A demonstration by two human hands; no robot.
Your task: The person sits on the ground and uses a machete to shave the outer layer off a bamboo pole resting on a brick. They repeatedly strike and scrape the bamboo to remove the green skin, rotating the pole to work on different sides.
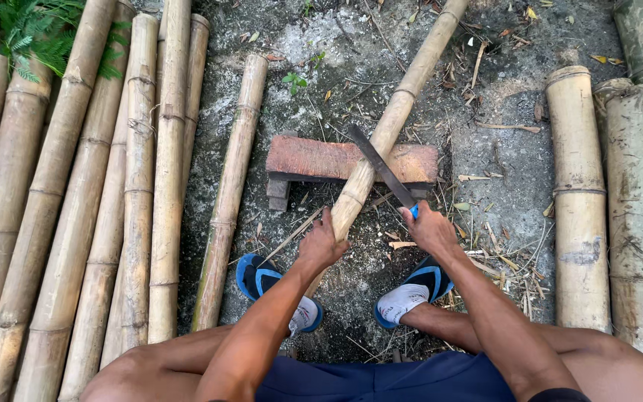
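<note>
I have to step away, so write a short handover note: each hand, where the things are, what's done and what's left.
Left hand: gripping the near end of the bamboo pole, which lies tilted across the brick.
Right hand: holding the blue-handled machete, blade resting on the pole over the brick.
Done: no cut visible in the pole; chips litter the ground.
Left: the pole is uncut. More bamboo poles lie at left, thicker ones at right.

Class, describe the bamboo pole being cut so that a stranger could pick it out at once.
Find the reddish brick block on the ground in the middle. One bamboo pole lies slanted across it, held by the left hand. Unlike the poles lying flat at either side, it has the right hand's dark blade resting on it.
</note>
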